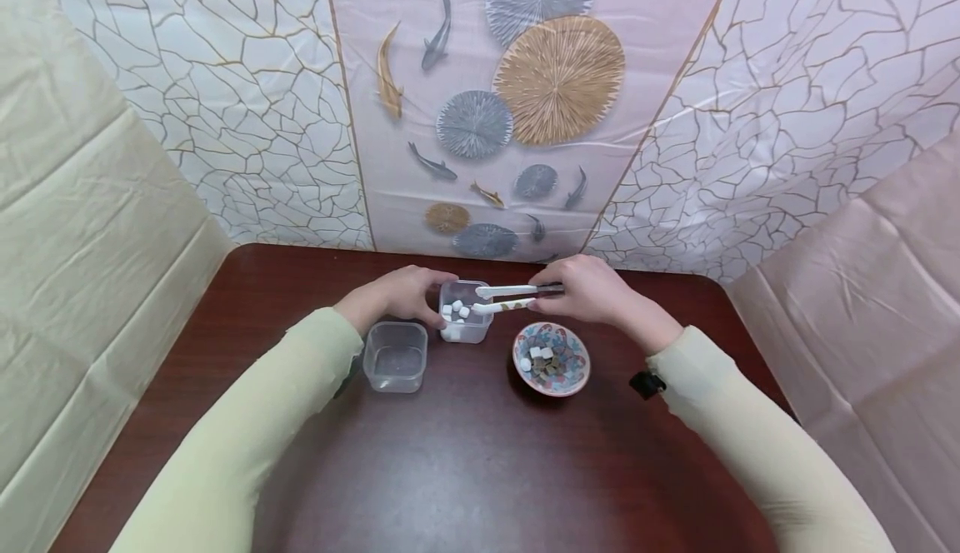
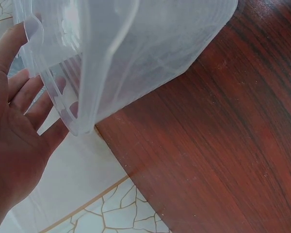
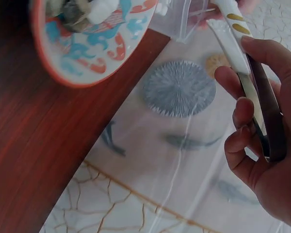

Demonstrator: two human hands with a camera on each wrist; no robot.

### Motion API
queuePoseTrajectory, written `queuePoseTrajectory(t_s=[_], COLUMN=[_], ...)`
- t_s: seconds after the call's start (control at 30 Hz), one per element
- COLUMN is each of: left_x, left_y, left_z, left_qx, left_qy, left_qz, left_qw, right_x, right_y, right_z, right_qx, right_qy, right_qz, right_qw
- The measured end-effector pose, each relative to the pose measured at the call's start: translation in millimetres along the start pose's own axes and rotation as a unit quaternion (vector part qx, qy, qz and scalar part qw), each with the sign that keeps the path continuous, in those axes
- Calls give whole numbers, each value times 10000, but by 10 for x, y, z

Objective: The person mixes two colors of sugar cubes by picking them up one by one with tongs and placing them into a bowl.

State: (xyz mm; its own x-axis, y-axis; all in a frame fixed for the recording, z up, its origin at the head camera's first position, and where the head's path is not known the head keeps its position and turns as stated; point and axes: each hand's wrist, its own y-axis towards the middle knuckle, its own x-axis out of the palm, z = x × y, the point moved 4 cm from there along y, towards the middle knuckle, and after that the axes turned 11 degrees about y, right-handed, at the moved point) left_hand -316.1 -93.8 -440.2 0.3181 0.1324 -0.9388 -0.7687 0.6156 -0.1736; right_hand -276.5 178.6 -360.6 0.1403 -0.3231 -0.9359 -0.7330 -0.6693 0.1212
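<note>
My left hand (image 1: 405,291) grips a small clear plastic container (image 1: 474,332) by its left side, thumb at the front and fingers toward the back. Several small white cubes (image 1: 457,310) lie inside it. My right hand (image 1: 588,286) holds a pair of tongs (image 1: 510,306) with white tips and dark metal arms. The tips point left, parted, over the container's right part, and no cube shows between them. In the right wrist view, thumb and fingers pinch the tongs' arms. A patterned bowl (image 1: 573,380) below the right hand contains white and brown cubes.
A second clear container (image 1: 396,381), with nothing seen in it, stands left and nearer on the dark wooden table (image 1: 450,470). Patterned cloth (image 1: 555,78) hangs behind the table's far edge. Pale cloth walls (image 1: 67,245) close in both sides.
</note>
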Motion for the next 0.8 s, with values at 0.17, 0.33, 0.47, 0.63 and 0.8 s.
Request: queuePoseTrajectory(t_s=[0.17, 0.33, 0.47, 0.63, 0.8], left_x=[-6, -22, -21, -6, 3], left_y=[-2, -6, -6, 12, 15], left_z=[10, 26, 27, 1, -16], left_qx=[14, 28, 90, 128, 111], left_qy=[-19, -19, 64, 158, 105], left_qz=[-6, 3, 37, 87, 96], left_qw=[10000, 10000, 9999, 9998, 9998], right_x=[85, 159, 199, 242, 280], right_y=[206, 365, 457, 548, 619], right_z=[-60, -98, -117, -139, -171], right_qx=[16, -53, -26, 110, 303], right_qy=[-170, -351, -507, -809, -1056], right_qz=[-161, -375, -507, -686, -925], right_qw=[9997, 9987, 9974, 9943, 9896])
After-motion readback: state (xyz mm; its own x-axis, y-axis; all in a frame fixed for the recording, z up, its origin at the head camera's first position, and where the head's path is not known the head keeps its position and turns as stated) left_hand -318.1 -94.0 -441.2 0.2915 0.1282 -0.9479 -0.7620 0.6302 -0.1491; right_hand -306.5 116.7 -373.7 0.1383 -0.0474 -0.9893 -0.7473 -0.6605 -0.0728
